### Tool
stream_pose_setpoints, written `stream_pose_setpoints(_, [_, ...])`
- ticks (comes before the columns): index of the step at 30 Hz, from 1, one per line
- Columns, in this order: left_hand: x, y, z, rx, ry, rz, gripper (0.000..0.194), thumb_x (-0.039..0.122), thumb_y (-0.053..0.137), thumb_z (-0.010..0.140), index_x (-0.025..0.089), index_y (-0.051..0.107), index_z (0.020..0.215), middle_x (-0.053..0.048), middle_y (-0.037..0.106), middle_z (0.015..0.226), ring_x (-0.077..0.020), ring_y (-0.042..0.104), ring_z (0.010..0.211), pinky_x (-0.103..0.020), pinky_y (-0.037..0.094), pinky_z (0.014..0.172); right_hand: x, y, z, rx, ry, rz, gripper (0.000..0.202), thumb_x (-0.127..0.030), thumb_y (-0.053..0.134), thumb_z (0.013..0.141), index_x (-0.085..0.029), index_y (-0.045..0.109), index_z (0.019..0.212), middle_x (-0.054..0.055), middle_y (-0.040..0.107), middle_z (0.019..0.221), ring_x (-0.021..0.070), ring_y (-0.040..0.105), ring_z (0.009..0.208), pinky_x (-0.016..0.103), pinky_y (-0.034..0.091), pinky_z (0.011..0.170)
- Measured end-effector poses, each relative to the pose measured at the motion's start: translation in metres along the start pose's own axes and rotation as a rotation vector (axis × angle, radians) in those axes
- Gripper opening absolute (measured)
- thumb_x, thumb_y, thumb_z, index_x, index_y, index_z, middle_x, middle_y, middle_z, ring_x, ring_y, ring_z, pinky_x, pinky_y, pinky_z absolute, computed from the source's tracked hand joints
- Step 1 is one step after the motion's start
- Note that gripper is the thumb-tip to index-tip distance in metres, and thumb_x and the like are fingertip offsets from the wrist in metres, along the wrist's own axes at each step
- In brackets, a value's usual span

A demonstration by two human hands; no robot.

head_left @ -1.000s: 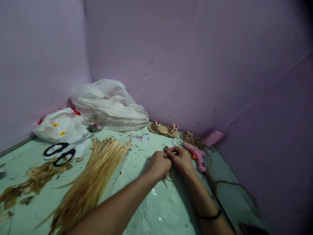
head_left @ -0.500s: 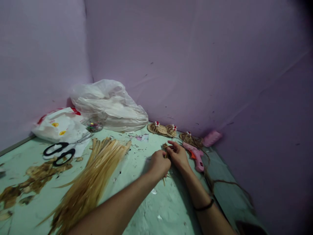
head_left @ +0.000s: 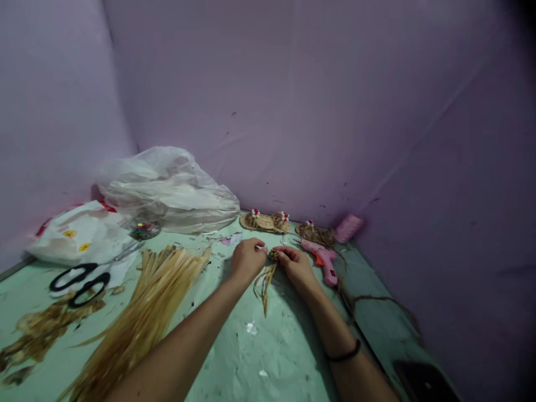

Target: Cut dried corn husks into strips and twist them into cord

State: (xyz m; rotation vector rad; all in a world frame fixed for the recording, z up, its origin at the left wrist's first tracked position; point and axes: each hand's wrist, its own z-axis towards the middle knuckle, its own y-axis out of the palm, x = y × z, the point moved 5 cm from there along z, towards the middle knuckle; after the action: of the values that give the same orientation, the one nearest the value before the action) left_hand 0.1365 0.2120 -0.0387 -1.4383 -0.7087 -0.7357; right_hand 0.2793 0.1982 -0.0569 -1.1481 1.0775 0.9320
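My right hand (head_left: 296,268) pinches a small piece woven from dried plant strips (head_left: 273,254) between thumb and fingertips. Loose strip ends (head_left: 264,285) dangle from it over the table. Just left of the piece is my left hand (head_left: 248,259), thumb and fingers pinched together; whatever they hold is too small to make out. A pink glue gun (head_left: 322,259) lies to the right of my right hand. Behind both hands rest small woven slippers (head_left: 264,222) trimmed with red and white beads, and another woven slipper (head_left: 314,233) sits beside them.
On the left lie a bundle of dried strips (head_left: 142,312), black-handled scissors (head_left: 90,283) and brown scraps (head_left: 46,329). Plastic bags (head_left: 176,195) and a clear container of beads (head_left: 144,229) stand against the wall. A pink spool (head_left: 349,228) and a dark phone-like object (head_left: 422,382) are at right.
My left hand has come away to the left from the woven piece, which my right hand keeps. The hanging strips now show between the hands. The whole view has shifted slightly.
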Motion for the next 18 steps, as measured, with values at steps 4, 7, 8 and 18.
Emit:
stream_pose_setpoints(4, [0.014,0.009,0.014,-0.114,0.121,0.075,0.014,0.020,0.057,0.064,0.018,0.070,0.071,-0.003,0.069,0.072,-0.0150,0.059,0.069,-0.023,0.041,0.063,-0.001,0.001,0.001,-0.033,0.006,0.020,0.029,-0.035,0.054,0.060,-0.012,0.065,0.074,0.001,0.057,0.060,0.0120,0.046,0.055,0.024,0.035,0.053])
stream_pose_setpoints(7, [0.024,0.011,0.017,-0.144,0.169,0.174,0.013,0.019,0.055,0.062,0.017,0.068,0.067,-0.004,0.067,0.067,-0.0167,0.058,0.068,-0.025,0.039,0.060,-0.003,0.001,0.001,-0.037,-0.002,0.033,0.029,-0.034,0.054,0.061,-0.011,0.065,0.075,0.002,0.059,0.063,0.0127,0.048,0.058,0.024,0.037,0.054])
stream_pose_setpoints(8, [0.026,0.010,0.017,-0.153,0.180,0.206,0.013,0.019,0.055,0.062,0.017,0.067,0.066,-0.004,0.066,0.066,-0.0171,0.058,0.067,-0.025,0.039,0.060,-0.004,0.002,0.001,-0.049,-0.014,0.029,0.030,-0.034,0.054,0.063,-0.011,0.066,0.077,0.003,0.060,0.066,0.0132,0.049,0.060,0.024,0.038,0.056])
stream_pose_setpoints(18, [0.023,0.005,0.030,-0.226,0.214,0.439,0.013,0.023,0.050,0.067,0.022,0.062,0.073,-0.003,0.066,0.077,-0.0191,0.057,0.073,-0.027,0.038,0.062,-0.001,0.003,0.003,-0.040,0.067,-0.289,0.033,-0.037,0.055,0.070,-0.007,0.070,0.070,0.005,0.064,0.060,0.0130,0.053,0.057,0.021,0.035,0.051])
